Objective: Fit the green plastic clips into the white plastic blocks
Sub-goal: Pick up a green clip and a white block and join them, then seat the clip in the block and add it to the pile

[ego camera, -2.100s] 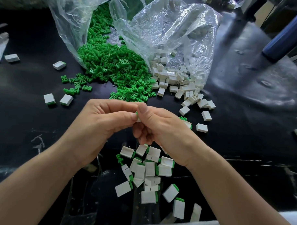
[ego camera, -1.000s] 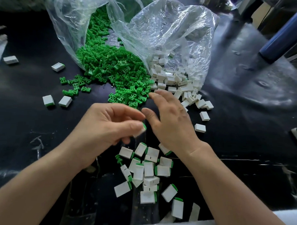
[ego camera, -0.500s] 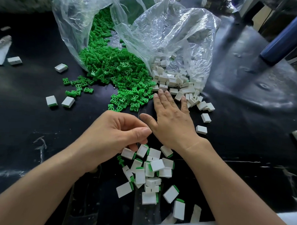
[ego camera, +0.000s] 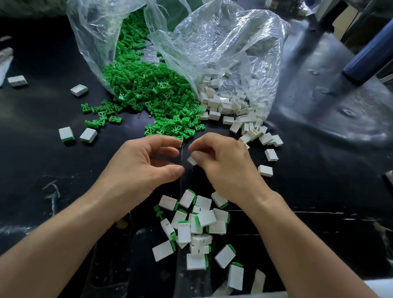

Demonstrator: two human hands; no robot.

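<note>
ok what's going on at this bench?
A person is assembling parts by hand. The right hand pinches a white block above the black table. The left hand hovers beside it, fingers curled, near the green clips spilling from a clear bag; whether it holds one is unclear. Loose blocks spill from a second bag. Finished blocks with green ends lie nearer the person.
</note>
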